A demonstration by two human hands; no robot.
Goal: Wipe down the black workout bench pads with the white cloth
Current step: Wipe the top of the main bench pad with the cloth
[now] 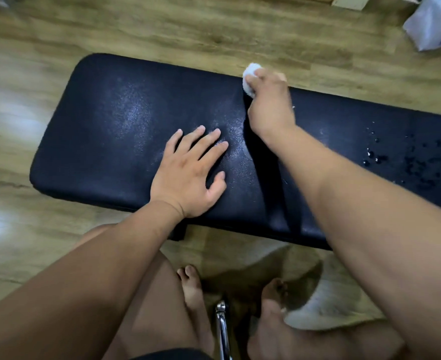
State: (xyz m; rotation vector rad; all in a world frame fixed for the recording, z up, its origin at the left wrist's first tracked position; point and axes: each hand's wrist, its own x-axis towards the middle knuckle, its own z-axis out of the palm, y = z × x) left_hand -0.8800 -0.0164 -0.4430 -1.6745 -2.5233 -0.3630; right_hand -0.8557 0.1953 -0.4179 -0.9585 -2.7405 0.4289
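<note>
Nearest the camera, the person's bare feet [192,287] rest on the wooden floor [188,29] beside a chrome bar [222,328], which suggests they are seated facing the bench side-on. Just beyond lies the near edge of the two black pads. The left hand [188,175] lies flat on the left pad [105,131] with fingers spread and straight, holding nothing. It is likely there to steady the bench and take the person's weight as they lean forward. The right arm crosses over the gap [274,178] between the pads. Further out, the right hand [268,105] has its fingers curled around the white cloth [250,74], bunched into a wad and pressed to the far edge of the bench where the gap ends. The cloth shows just beyond the right hand's knuckles, well apart from the left hand. A bunched grip probably lets the cloth reach into the seam. The left pad has a dull, smeared sheen, while water drops [401,157] bead on the right pad [357,141], so that side looks not yet wiped. Beyond the bench, a white bag [435,24] sits on the floor.
</note>
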